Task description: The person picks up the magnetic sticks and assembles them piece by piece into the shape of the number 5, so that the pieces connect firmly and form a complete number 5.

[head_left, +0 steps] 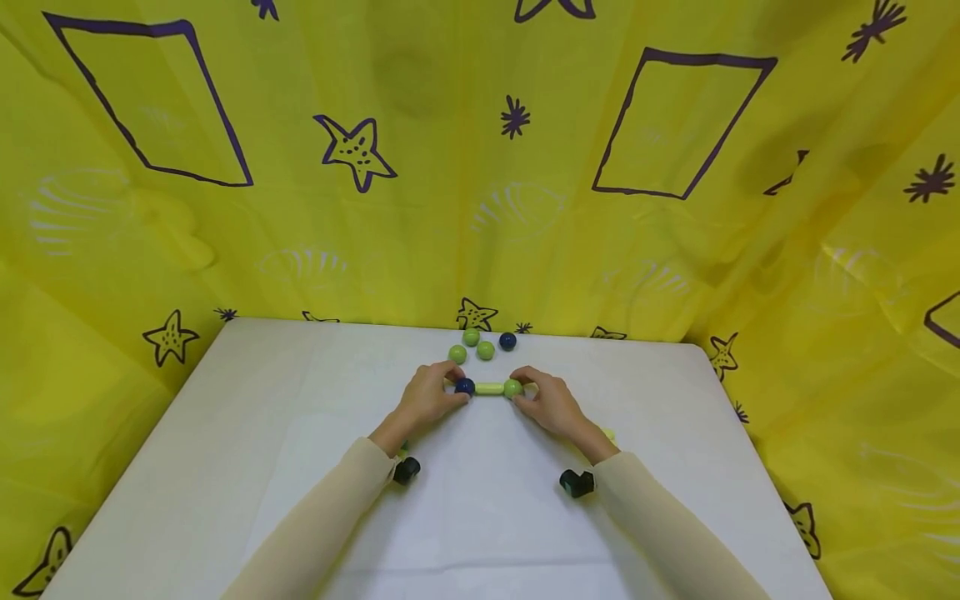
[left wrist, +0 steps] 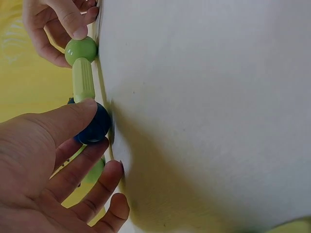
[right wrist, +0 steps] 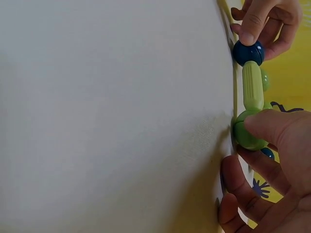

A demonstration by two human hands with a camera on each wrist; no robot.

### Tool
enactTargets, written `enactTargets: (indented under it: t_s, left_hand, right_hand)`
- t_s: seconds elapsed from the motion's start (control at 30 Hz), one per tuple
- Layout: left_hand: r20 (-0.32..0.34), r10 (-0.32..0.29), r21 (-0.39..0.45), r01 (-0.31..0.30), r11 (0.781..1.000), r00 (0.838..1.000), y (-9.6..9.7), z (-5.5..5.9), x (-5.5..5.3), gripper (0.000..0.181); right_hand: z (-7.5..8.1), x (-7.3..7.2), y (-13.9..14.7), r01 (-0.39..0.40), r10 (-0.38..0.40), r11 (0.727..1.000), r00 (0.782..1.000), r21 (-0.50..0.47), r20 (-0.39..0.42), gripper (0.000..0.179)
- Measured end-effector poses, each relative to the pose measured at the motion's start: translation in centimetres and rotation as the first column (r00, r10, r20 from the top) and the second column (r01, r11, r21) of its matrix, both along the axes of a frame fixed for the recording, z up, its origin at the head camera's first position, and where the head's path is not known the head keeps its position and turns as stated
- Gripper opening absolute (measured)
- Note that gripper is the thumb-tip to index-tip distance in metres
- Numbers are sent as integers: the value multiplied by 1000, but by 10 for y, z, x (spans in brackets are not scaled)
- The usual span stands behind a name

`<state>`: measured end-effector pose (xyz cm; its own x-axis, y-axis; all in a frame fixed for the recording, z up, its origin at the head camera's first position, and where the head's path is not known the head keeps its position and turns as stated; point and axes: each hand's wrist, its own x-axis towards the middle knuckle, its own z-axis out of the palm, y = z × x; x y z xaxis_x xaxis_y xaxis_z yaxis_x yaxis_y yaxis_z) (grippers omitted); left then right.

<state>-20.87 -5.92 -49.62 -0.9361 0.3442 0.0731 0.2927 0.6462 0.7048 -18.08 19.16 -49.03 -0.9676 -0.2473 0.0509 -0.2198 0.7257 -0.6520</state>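
Note:
A ridged light-green rod joins a dark blue ball at its left end to a green ball at its right end. Thumb and fingers of my left hand pinch the blue ball. On the other end, my right hand pinches the green ball between thumb and fingers. The left wrist view shows the rod running straight between both balls, with the left thumb over the blue ball. In the right wrist view the right thumb presses on the green ball.
Behind the hands lie several loose balls: green ones and a dark blue one. Light-green pieces peek out beside the right forearm and under the left wrist. A yellow patterned curtain encloses the white table at back and sides.

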Motion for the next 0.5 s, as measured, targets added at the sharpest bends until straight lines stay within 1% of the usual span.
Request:
enactTargets:
  t_s: [0.2, 0.33, 0.5]
  left_hand:
    - [10, 29, -6, -29, 1000, 1000, 1, 0, -10, 28]
    - [9, 41, -9, -41, 999, 999, 2, 0, -13, 28]
    - [6, 42, -22, -42, 999, 999, 2, 2, -15, 30]
  right_hand:
    - [2, -10, -5, 22, -22, 1000, 1000, 9, 3, 35]
    - [3, -13, -6, 32, -32, 999, 999, 15, -3, 35]
    - [0, -16, -5, 40, -40, 999, 999, 17, 0, 36]
